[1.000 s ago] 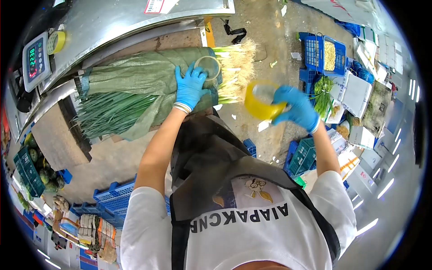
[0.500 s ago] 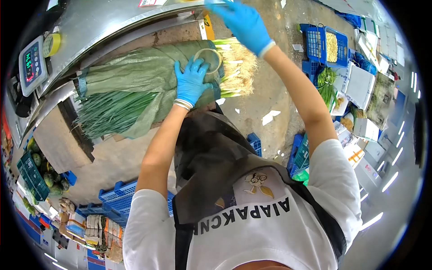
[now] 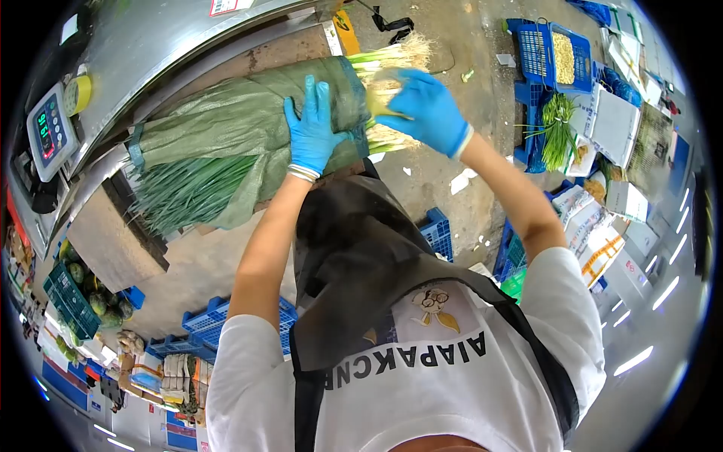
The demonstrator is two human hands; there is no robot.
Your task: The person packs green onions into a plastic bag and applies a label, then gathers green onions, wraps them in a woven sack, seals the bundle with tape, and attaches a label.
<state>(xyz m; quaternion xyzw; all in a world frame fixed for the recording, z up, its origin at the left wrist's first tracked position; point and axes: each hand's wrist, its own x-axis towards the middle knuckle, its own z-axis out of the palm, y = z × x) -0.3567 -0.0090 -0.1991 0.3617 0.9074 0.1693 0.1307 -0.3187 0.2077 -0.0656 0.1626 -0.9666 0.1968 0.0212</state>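
Observation:
A long bundle of scallions lies in a green woven sack (image 3: 218, 102), with its leaves (image 3: 192, 192) showing at the left and its pale roots (image 3: 407, 53) sticking out at the right. My left hand (image 3: 310, 134), in a blue glove, rests on the sack with its fingers spread. By the root end, my gloved right hand (image 3: 431, 111) has its fingers closed on a yellowish roll of tape (image 3: 380, 102), blurred by motion and partly covered by the fingers.
A metal counter (image 3: 169, 30) runs along the upper left, bearing a lit digital scale (image 3: 51, 132) and a yellow tape roll (image 3: 77, 95). Blue crates (image 3: 536, 53) stand at the right. Watermelons (image 3: 98, 301) lie in the lower left, near more blue crates (image 3: 207, 324).
My right hand has come down from the counter edge to the root end. The tape roll that lay beside my left hand is now in my right. My left hand stays on the sack.

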